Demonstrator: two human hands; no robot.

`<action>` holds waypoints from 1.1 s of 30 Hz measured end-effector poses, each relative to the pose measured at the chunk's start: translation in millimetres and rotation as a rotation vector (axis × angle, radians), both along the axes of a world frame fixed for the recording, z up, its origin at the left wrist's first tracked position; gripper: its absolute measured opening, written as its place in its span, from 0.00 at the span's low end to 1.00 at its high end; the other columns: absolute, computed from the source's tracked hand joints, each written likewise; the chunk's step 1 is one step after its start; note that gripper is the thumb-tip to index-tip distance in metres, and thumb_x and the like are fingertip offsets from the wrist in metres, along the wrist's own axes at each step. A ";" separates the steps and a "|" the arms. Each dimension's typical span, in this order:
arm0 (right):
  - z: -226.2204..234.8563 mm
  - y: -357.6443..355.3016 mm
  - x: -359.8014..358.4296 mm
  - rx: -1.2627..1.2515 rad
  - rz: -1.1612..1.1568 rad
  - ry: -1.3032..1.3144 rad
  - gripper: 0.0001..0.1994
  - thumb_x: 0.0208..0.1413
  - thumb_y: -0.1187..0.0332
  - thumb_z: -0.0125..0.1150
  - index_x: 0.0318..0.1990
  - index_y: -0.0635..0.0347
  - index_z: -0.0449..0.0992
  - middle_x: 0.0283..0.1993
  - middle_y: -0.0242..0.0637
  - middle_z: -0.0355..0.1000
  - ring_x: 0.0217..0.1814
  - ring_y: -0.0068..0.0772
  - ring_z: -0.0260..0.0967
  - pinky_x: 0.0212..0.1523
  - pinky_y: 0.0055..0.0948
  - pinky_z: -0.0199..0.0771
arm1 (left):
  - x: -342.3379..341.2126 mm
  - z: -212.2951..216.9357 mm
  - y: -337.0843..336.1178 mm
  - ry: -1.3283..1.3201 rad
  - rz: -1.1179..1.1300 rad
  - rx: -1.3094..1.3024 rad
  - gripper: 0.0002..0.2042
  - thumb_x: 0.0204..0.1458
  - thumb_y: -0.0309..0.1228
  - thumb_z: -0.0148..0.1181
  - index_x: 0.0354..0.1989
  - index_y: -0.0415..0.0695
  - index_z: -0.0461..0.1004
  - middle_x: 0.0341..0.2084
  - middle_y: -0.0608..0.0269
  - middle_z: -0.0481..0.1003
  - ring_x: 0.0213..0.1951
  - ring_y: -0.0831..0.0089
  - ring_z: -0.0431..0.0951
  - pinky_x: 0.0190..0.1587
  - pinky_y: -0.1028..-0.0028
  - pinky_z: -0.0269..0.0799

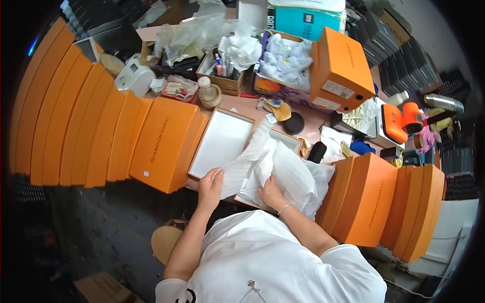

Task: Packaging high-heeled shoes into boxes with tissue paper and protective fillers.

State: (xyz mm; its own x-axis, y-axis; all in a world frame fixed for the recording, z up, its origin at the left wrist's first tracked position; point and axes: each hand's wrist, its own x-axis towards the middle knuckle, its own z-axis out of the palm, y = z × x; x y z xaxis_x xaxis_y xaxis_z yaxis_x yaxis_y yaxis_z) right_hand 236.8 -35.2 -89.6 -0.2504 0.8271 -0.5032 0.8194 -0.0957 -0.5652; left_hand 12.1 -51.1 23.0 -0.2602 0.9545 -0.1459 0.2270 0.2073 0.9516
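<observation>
A white ribbed foam wrapping sheet [292,170] spreads across the middle, crumpled and partly folded. My left hand [209,189] pinches its left edge between thumb and fingers. Lower down, near the sheet's centre, my right hand [272,193] grips a bunched fold; whether anything lies inside the fold is hidden. Under the sheet is an open shoe box [289,142], orange-edged with a pale inside, mostly covered. To its left, a shallow box part [222,139] shows its white inside, tilted beside my left hand. Whitish wrapping also hangs over the box's right side.
Orange shoe boxes line up at left [160,144] and right [366,197], close to my forearms. Behind stand a glue-like bottle [208,92], a black round lid [293,123], a carton of crumpled white paper [288,58] and an upright orange box [343,65]. An orange tape dispenser [396,123] sits right.
</observation>
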 end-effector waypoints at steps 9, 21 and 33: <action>25.3 1.5 0.2 0.038 -0.034 0.056 0.31 0.52 0.63 0.54 0.58 0.77 0.54 0.62 0.63 0.53 0.52 0.63 0.66 0.53 0.47 0.68 | -4.5 1.9 -18.2 0.152 -0.038 0.072 0.16 0.60 0.35 0.51 0.35 0.29 0.73 0.22 0.52 0.75 0.25 0.71 0.73 0.31 0.71 0.68; 59.7 14.9 18.5 -0.133 -0.359 0.554 0.22 0.52 0.62 0.51 0.51 0.67 0.71 0.40 0.43 0.74 0.40 0.32 0.70 0.43 0.31 0.70 | -48.7 -47.9 -29.1 0.242 -0.056 -0.012 0.15 0.58 0.35 0.52 0.34 0.30 0.73 0.20 0.50 0.74 0.23 0.65 0.74 0.29 0.68 0.68; 36.5 -5.3 4.2 0.204 0.098 -0.192 0.22 0.51 0.66 0.54 0.49 0.75 0.65 0.50 0.55 0.63 0.38 0.53 0.74 0.38 0.44 0.76 | -3.2 27.6 -15.9 0.039 -0.342 -0.126 0.14 0.60 0.34 0.51 0.33 0.33 0.74 0.18 0.67 0.70 0.22 0.82 0.67 0.26 0.76 0.65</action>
State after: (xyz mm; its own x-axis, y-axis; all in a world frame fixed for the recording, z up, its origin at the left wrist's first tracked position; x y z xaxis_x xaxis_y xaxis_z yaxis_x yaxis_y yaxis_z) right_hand 241.0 -40.5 -53.2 -0.2504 0.8927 -0.3747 0.9131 0.0891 -0.3979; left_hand 9.0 -67.0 50.6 0.0634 0.9625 -0.2638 0.3389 0.2278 0.9128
